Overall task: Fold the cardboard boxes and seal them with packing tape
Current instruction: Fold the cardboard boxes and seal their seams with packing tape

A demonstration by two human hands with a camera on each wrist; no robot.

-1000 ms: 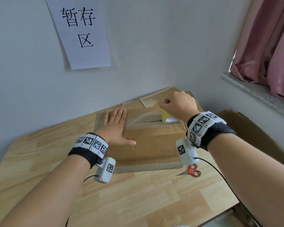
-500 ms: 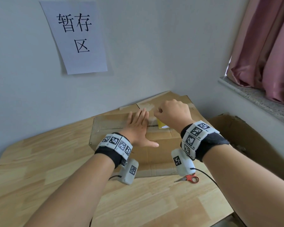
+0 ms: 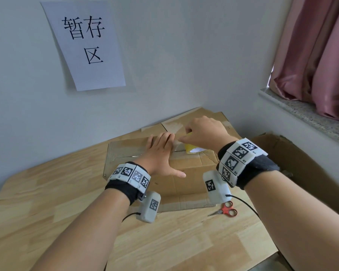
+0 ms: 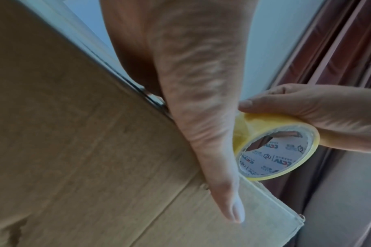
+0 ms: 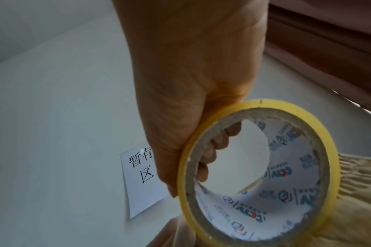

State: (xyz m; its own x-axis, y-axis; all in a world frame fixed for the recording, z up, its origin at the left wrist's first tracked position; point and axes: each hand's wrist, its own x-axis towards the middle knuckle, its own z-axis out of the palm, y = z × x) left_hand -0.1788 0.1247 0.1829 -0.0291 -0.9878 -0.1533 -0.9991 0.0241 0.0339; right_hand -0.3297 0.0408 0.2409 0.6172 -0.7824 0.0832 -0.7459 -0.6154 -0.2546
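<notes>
Head view: I find the box (image 3: 164, 173) on the table (image 3: 47, 212), toward 12 o'clock. My left hand (image 3: 160, 155) lies on its top with fingers straight and together, in my judgement to pin the laid tape. My right hand (image 3: 204, 132) clamps the tape roll (image 3: 192, 148) at the left hand's 3 o'clock, likely to draw more strip. Scissors (image 3: 226, 210) lie at the box's 5 o'clock.

Left wrist view: the thumb lies along the box; the roll stands just beside it.

Right wrist view: fingers curl through the roll's core.
</notes>
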